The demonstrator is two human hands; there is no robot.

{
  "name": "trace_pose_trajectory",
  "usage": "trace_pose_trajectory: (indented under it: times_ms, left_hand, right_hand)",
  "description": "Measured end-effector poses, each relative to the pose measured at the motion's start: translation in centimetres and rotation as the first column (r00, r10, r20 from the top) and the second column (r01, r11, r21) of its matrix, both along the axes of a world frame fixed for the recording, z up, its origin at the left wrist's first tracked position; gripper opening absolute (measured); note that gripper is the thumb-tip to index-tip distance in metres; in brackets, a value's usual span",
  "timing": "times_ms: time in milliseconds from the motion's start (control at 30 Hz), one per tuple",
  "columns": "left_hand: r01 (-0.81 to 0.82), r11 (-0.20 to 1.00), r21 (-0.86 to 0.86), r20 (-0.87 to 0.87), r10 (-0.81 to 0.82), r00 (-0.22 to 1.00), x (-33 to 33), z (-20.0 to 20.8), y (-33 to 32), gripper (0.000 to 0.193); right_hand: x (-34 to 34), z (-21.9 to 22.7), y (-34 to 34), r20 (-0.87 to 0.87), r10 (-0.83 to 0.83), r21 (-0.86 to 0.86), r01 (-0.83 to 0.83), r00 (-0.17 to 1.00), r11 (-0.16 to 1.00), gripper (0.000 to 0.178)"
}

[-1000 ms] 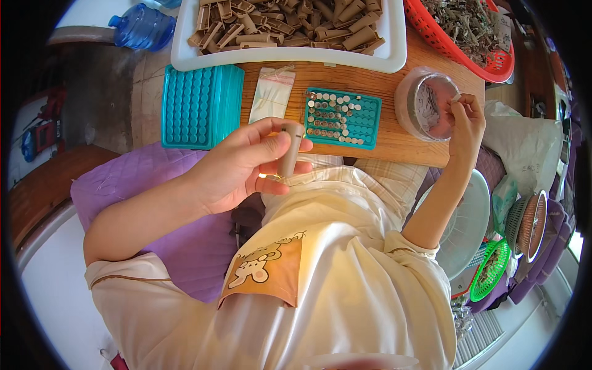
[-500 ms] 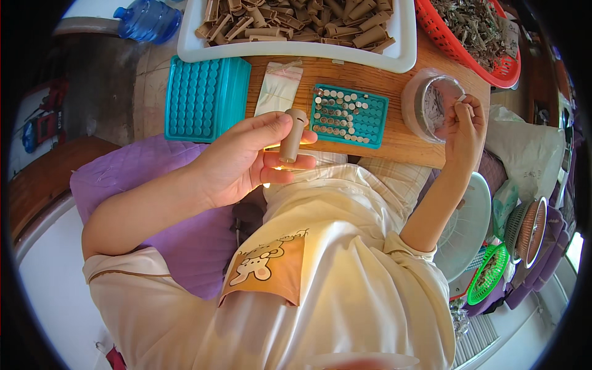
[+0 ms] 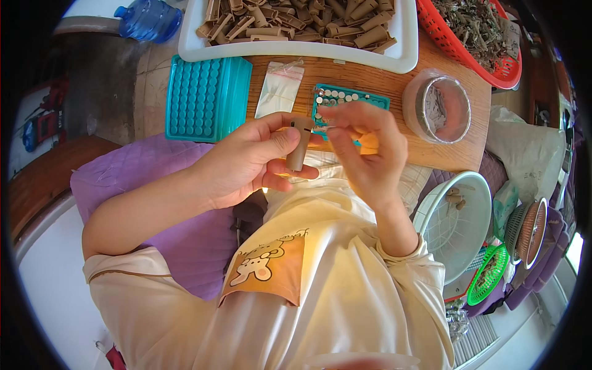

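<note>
A brown plastic tube (image 3: pixel 298 154) with a slot near its top stands nearly upright in my left hand (image 3: pixel 262 148), pinched between thumb and fingers. Close beside the slot, my right hand (image 3: pixel 373 148) has its thumb and forefinger closed on a small thin pale strip (image 3: pixel 322 129); motion smears these fingers a little. Behind the right hand lies a teal tray (image 3: pixel 377 99) with small round silvery pieces in its pits, partly hidden by the hand. A clear round tub (image 3: pixel 413 114) with thin pale strips inside stands to the right on the wooden table (image 3: pixel 394 160).
A white bin (image 3: pixel 296 49) heaped with brown tubes stands at the back. Stacked teal trays (image 3: pixel 209 98) and a white packet (image 3: pixel 279 89) lie left. At right are a red basket (image 3: pixel 456 57) of metal pieces and a pale basin (image 3: pixel 453 246) below table height.
My right hand has come from the clear tub leftward to the tube, carrying the small strip. The left hand and the tube have barely moved.
</note>
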State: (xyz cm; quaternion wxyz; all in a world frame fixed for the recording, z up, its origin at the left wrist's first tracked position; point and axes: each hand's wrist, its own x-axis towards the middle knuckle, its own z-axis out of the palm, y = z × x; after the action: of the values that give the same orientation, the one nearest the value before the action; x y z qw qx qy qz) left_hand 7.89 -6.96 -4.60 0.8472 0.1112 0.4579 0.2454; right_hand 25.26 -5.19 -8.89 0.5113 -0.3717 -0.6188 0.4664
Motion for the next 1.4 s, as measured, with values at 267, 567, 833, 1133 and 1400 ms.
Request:
trace_pose_trajectory:
  times_ms: [267,567,833,1133,1400]
  left_hand:
    - [0.048,0.999,-0.002,0.003,-0.048,0.999,0.1,-0.1,-0.2,0.038]
    - [0.095,0.987,0.128,-0.125,-0.079,0.989,0.3,-0.1,-0.5,0.032]
    - [0.302,0.912,0.278,-0.343,-0.199,0.918,0.2,0.2,-0.3,0.033]
    - [0.245,0.892,0.380,-0.346,-0.108,0.932,0.4,0.2,-0.3,0.035]
    - [0.282,0.889,0.362,-0.450,-0.098,0.888,0.3,0.3,-0.1,0.035]
  right_hand:
    - [-0.7,-1.0,-1.2,-0.027,-0.056,0.104,0.059,0.998,0.993,0.021]
    - [-0.2,-1.0,-1.0,0.267,0.025,0.241,-0.092,0.963,0.966,0.017]
    - [-0.3,-1.6,-1.1,0.138,0.045,-0.022,-0.042,0.989,0.999,0.016]
    - [-1.2,-1.3,-0.9,0.117,0.003,0.055,-0.010,0.993,0.998,0.013]
    - [-1.9,-1.9,-0.6,0.111,0.044,0.047,-0.049,0.993,0.998,0.012]
